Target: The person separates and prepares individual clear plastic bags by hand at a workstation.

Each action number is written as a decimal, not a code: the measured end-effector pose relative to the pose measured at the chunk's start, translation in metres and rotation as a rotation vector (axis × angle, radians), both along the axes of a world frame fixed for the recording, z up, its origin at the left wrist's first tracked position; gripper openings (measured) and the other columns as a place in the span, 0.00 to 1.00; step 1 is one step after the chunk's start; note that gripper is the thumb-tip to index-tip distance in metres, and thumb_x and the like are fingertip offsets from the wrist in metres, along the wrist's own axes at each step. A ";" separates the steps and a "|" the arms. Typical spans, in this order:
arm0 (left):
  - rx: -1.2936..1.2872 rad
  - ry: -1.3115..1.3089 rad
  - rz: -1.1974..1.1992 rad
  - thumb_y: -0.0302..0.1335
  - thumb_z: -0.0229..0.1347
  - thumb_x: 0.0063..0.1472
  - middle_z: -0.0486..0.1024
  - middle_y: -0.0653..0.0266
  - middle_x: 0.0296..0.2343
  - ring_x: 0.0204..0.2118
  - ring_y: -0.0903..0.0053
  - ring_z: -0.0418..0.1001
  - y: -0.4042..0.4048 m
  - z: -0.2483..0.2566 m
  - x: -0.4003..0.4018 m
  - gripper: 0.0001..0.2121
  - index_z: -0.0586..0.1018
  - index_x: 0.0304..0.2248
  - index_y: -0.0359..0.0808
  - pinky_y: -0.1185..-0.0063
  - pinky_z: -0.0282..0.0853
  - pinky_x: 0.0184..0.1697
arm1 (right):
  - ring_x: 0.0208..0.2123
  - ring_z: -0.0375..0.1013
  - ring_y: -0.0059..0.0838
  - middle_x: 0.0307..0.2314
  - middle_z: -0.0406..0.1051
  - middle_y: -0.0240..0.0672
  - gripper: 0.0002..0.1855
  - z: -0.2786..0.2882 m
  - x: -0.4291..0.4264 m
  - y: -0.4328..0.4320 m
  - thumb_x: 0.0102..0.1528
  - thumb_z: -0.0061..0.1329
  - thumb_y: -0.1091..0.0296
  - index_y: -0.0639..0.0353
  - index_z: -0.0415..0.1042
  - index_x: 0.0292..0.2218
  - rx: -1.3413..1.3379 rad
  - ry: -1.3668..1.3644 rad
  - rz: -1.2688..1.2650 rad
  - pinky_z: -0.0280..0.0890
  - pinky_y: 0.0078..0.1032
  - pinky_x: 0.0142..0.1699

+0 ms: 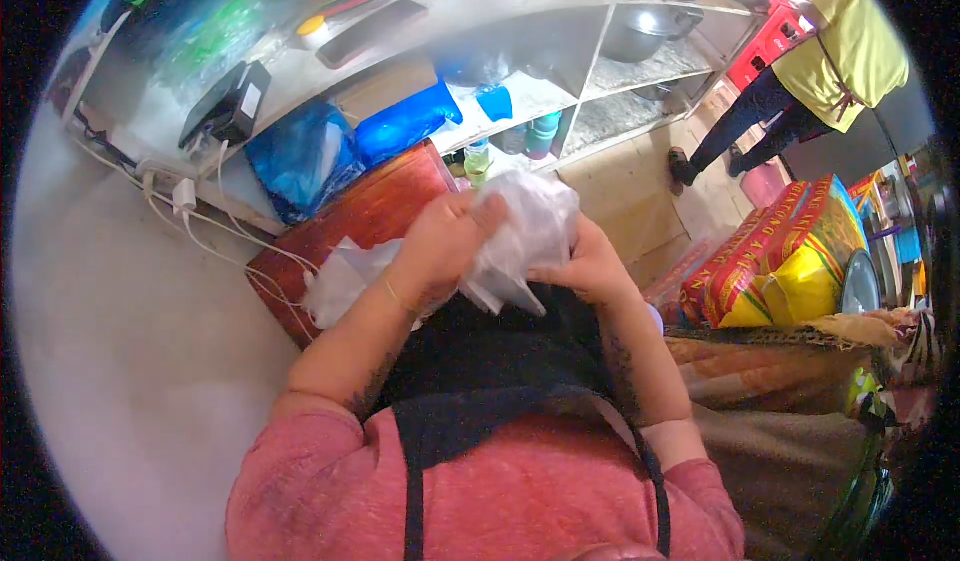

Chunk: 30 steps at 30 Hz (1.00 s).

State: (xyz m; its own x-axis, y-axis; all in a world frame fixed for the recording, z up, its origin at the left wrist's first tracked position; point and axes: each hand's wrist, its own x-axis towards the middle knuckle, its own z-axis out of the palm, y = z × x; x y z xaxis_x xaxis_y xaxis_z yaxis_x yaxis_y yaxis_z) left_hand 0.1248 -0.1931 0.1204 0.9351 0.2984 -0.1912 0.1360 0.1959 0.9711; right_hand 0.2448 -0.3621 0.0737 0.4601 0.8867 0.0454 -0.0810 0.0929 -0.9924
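Observation:
A thin white plastic bag (525, 223) is stretched between my two hands, in front of the black apron (510, 351). My left hand (450, 238) pinches its left side, blurred at the fingers. On the other side, my right hand (589, 264) grips the bag with the thumb below and the other fingers partly hidden behind the plastic. More white plastic (349, 276), perhaps further bags, lies on the reddish wooden table (375, 193) beneath my left forearm. What the held bag contains, if anything, cannot be made out.
White cables (247, 242) run across the table's left end from a charger (184, 193). Behind stand shelves (517, 28) with blue plastic bags (409, 122) and a metal pot (637, 32). Printed sacks (787, 261) stand at right. A person in a yellow top (847, 58) stands beyond.

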 end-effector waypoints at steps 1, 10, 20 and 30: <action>-0.144 0.015 0.087 0.41 0.49 0.62 0.75 0.70 0.26 0.27 0.85 0.70 0.003 0.003 0.004 0.17 0.77 0.34 0.33 0.82 0.66 0.32 | 0.48 0.65 0.29 0.46 0.66 0.38 0.43 -0.011 0.007 -0.006 0.38 0.65 0.68 0.60 0.59 0.53 0.000 0.001 0.000 0.58 0.29 0.53; -0.377 -0.173 0.241 0.41 0.45 0.64 0.73 0.62 0.39 0.39 0.76 0.73 0.002 -0.013 0.014 0.20 0.69 0.46 0.32 0.77 0.69 0.43 | 0.51 0.63 0.41 0.51 0.58 0.39 0.41 -0.002 -0.013 0.009 0.49 0.56 0.55 0.50 0.47 0.57 0.455 0.880 0.077 0.65 0.41 0.47; -0.496 -0.180 0.298 0.40 0.41 0.66 0.71 0.61 0.41 0.43 0.73 0.70 -0.011 -0.044 0.024 0.19 0.68 0.46 0.32 0.74 0.67 0.47 | 0.36 0.73 0.35 0.36 0.70 0.45 0.30 -0.002 -0.001 0.003 0.50 0.48 0.84 0.57 0.54 0.53 0.327 0.609 -0.295 0.70 0.31 0.40; -0.435 -0.182 0.316 0.37 0.48 0.63 0.71 0.60 0.41 0.44 0.73 0.68 -0.017 -0.065 0.028 0.19 0.67 0.47 0.31 0.74 0.65 0.48 | 0.32 0.73 0.27 0.32 0.71 0.39 0.29 0.008 -0.005 0.005 0.47 0.52 0.85 0.60 0.58 0.50 0.114 0.375 -0.467 0.71 0.23 0.36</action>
